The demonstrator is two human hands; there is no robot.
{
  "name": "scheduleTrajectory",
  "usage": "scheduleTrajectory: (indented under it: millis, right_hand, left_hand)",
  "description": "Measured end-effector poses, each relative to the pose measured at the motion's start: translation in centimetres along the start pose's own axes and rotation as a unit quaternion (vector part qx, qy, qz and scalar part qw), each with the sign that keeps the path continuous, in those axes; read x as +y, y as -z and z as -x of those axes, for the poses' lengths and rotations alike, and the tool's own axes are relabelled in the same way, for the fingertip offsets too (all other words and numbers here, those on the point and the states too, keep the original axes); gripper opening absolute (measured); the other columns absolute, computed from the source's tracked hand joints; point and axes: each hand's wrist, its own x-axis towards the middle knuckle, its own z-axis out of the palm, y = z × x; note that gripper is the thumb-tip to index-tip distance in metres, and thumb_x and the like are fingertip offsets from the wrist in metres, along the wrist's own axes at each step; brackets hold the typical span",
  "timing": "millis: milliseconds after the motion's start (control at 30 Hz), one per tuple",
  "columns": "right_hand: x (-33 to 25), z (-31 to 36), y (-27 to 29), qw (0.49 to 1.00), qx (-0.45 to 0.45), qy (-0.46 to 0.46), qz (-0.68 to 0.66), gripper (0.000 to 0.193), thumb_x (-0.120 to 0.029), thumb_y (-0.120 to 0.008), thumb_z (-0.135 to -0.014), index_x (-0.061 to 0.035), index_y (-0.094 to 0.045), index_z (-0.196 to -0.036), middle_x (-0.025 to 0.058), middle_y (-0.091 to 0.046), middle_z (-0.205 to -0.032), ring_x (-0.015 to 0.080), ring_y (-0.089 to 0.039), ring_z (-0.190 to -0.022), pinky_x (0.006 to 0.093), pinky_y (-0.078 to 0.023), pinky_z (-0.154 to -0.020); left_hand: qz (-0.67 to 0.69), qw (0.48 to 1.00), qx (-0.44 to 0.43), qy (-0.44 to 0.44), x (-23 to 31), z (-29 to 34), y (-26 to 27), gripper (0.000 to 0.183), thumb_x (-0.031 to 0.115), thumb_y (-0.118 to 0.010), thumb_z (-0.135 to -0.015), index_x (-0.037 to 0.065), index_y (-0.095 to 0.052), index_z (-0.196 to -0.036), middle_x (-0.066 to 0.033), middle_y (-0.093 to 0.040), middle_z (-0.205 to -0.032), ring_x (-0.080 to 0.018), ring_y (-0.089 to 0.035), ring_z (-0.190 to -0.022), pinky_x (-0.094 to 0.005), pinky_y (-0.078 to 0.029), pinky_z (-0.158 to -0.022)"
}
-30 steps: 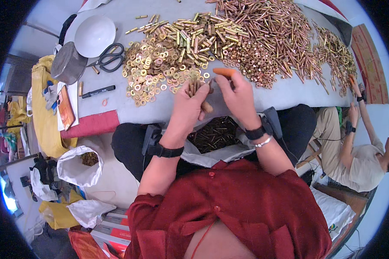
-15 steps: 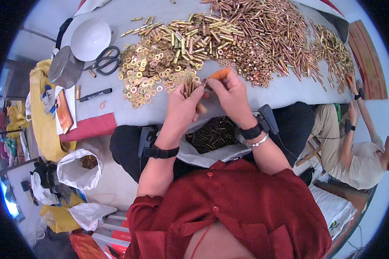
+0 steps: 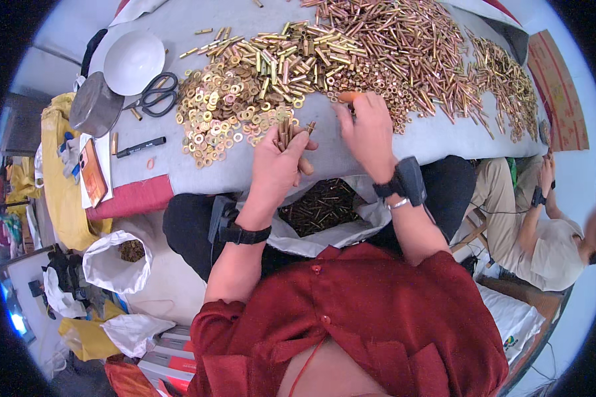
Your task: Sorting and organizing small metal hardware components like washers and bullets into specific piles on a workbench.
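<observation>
My left hand (image 3: 278,155) is closed around a bunch of slim brass-coloured bolts (image 3: 285,134), their ends sticking up past the fingers above the table's front edge. My right hand (image 3: 367,126) reaches over the near edge of a heap of small hex nuts (image 3: 391,89). An orange finger cover (image 3: 349,96) is on one of its fingers; the thumb stands apart, and I see nothing held in it. To the left spreads a heap of flat washers (image 3: 212,112). Behind lie brass-coloured tubes (image 3: 304,53) and a large heap of threaded rods (image 3: 404,40).
An open white sack (image 3: 377,221) of dark metal pieces sits at my lap. At the left are a white bowl (image 3: 134,63), metal tin (image 3: 96,106), scissors (image 3: 157,96), marker (image 3: 141,147) and phone (image 3: 93,175). Another person (image 3: 543,231) sits at the right.
My right hand has left the bunch in my left hand and moved up and right to the nuts. The left hand stays nearly in place, still gripping the bolts.
</observation>
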Motion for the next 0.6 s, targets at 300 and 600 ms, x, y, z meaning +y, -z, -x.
scheduleTrajectory:
  millis: [300,600]
  right_hand:
    - [0.0,-1.9,-0.3,0.995,-0.078,0.008,0.067,0.014,-0.016,-0.065,-0.078,-0.0037,-0.059,-0.079,0.0089,-0.058,-0.075,0.0236,-0.056,-0.07,0.0343,-0.044,-0.063]
    - [-3.2,2.5,0.9,0.878,-0.078,-0.247,-0.402,0.012,-0.008,-0.063,-0.083,-0.0003,-0.06,-0.092,0.004,-0.064,-0.082,0.0076,-0.055,-0.07,0.0242,-0.046,-0.063]
  left_hand:
    - [-0.02,1.0,0.011,-0.002,0.2,-0.3,0.3,0.019,0.014,-0.056,-0.088,0.002,-0.05,-0.102,-0.009,-0.064,-0.08,-0.0081,-0.054,-0.045,-0.0194,-0.034,-0.032]
    - [-0.099,0.995,-0.008,-0.016,-0.1,0.2,-0.5,0.015,0.012,-0.058,-0.087,0.0,-0.054,-0.095,-0.0071,-0.064,-0.074,-0.0087,-0.052,-0.043,-0.0225,-0.039,-0.038]
